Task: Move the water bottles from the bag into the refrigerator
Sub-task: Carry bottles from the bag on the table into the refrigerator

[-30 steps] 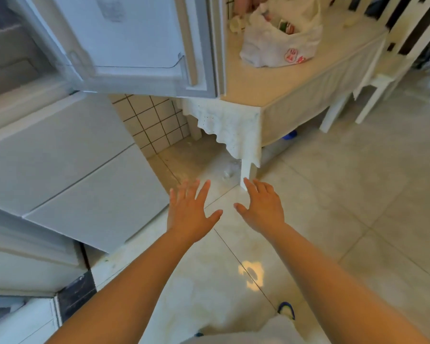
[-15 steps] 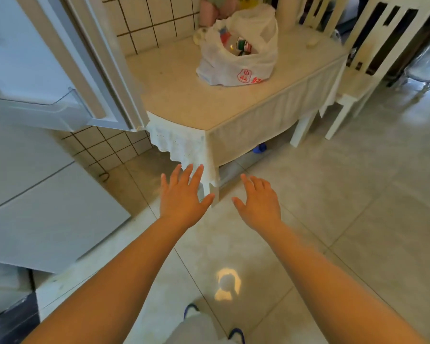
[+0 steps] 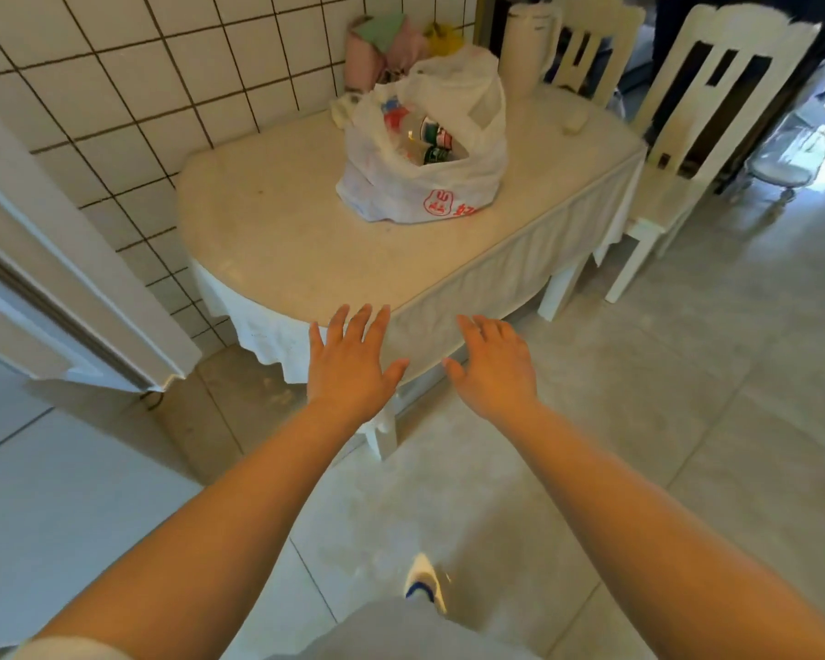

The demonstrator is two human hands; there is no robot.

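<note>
Nearest, left hand (image 3: 351, 369) and right hand (image 3: 494, 369) spread flat, holding nothing. Beyond the fingertips, on the table (image 3: 277, 240), white bag (image 3: 429, 150) gapes: water bottles (image 3: 427, 142) inside, mostly hidden, count unclear. Refrigerator door (image 3: 67, 278) cut off left.

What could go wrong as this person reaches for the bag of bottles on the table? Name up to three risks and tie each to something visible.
1. The plastic bag is soft and slumped; pulling one bottle may tip it or drag others out.
2. The open refrigerator door juts out beside the table; an elbow could hit it on turning back.
3. The left hand and right hand hold nothing; smooth bottles could slip onto the tiled floor.
</note>
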